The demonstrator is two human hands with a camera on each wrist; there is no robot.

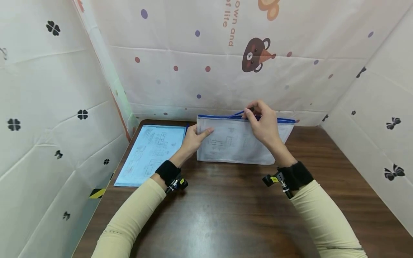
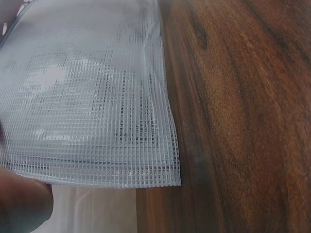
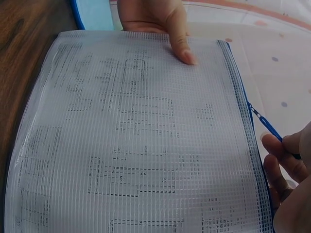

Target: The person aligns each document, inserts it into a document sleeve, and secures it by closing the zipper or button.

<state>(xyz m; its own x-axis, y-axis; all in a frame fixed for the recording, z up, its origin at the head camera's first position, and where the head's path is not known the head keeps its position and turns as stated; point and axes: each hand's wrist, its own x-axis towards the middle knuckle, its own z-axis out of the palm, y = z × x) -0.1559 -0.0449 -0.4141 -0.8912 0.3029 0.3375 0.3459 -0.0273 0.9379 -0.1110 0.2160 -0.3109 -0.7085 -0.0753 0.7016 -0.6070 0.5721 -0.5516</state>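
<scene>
A translucent mesh zipper pouch [image 1: 235,145] with a blue zip along its top stands tilted up above the table, and sheets printed with line drawings show through it. My left hand [image 1: 191,139] grips its left edge, thumb on the front face; the fingers behind are hidden. At the top edge my right hand [image 1: 262,123] pinches the blue zipper pull [image 3: 268,125], which sticks out from the zip in the right wrist view. In the left wrist view, the thumb [image 2: 22,201] shows beside a corner of the pouch.
A light-blue sheet or pouch with drawings [image 1: 148,154] lies flat at the table's left. The brown wooden table [image 1: 206,215] meets printed cloth walls [image 1: 174,82] at the back and sides. Yellow-black tape [image 1: 97,193] marks something beyond the left edge.
</scene>
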